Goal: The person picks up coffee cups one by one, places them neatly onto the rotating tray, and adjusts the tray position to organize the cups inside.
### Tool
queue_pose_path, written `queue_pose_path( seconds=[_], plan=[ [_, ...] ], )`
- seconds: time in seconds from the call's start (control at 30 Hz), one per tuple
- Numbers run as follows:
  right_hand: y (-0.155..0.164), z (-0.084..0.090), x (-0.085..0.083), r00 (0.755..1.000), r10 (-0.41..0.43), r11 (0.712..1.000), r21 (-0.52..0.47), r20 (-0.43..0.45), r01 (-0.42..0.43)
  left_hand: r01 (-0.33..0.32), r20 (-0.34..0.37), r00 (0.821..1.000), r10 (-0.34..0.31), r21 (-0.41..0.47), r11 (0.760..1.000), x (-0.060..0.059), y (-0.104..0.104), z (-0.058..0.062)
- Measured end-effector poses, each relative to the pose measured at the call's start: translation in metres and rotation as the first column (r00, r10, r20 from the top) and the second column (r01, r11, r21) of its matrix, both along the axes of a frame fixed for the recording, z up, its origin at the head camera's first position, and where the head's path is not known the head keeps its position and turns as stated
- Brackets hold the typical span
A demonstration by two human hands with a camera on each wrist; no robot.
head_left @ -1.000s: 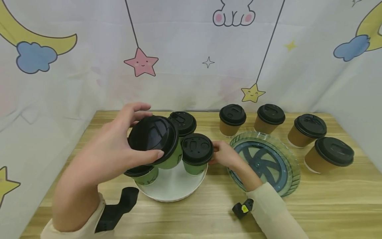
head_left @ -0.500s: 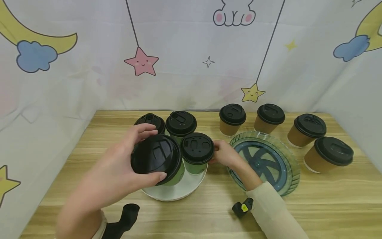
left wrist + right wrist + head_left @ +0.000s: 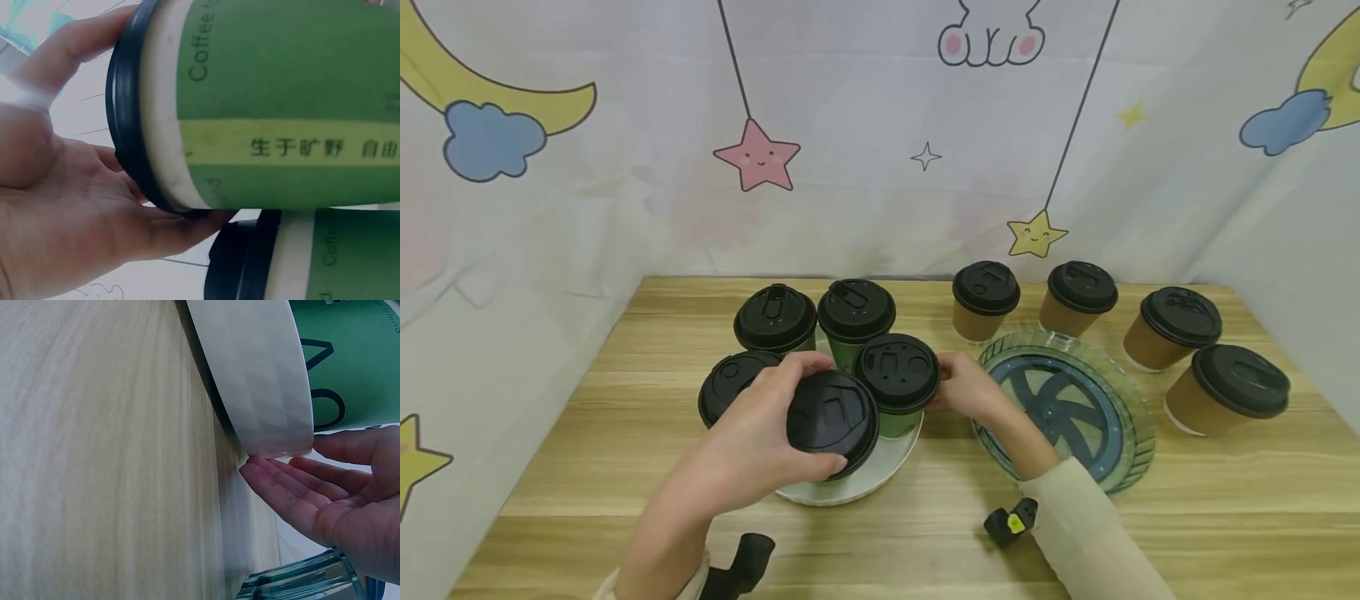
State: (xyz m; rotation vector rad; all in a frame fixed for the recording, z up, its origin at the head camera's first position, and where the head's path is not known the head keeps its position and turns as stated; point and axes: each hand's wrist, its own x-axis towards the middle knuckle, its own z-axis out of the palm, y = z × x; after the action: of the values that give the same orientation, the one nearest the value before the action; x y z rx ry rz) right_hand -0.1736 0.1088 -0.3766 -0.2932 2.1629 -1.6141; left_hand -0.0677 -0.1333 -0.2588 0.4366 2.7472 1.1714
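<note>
The base of the green cup is hidden in the head view by its lid and the left hand. In the left wrist view the cup is cut off at the right edge. The white tray is cropped at the top in the right wrist view, where the tabletop is blurred.

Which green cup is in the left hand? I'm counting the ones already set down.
The nearest green cup, gripped by its black lid in the left hand; the others stand untouched.
</note>
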Motion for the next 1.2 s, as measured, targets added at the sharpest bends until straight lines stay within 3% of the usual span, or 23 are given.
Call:
queue_pose_path(
  seconds=[0.57,1.2],
  plan=[
    [0.001,-0.001,0.000,1.000,-0.007,1.000,0.010,-0.012,0.007,0.002,0.029,1.000,-0.001,-0.031,1.000,-0.004,0.011,-0.011],
    [0.001,-0.002,0.000,1.000,-0.002,1.000,0.003,-0.013,0.002,0.015,-0.002,1.000,-0.015,-0.074,0.997,-0.003,0.012,-0.016]
  ],
)
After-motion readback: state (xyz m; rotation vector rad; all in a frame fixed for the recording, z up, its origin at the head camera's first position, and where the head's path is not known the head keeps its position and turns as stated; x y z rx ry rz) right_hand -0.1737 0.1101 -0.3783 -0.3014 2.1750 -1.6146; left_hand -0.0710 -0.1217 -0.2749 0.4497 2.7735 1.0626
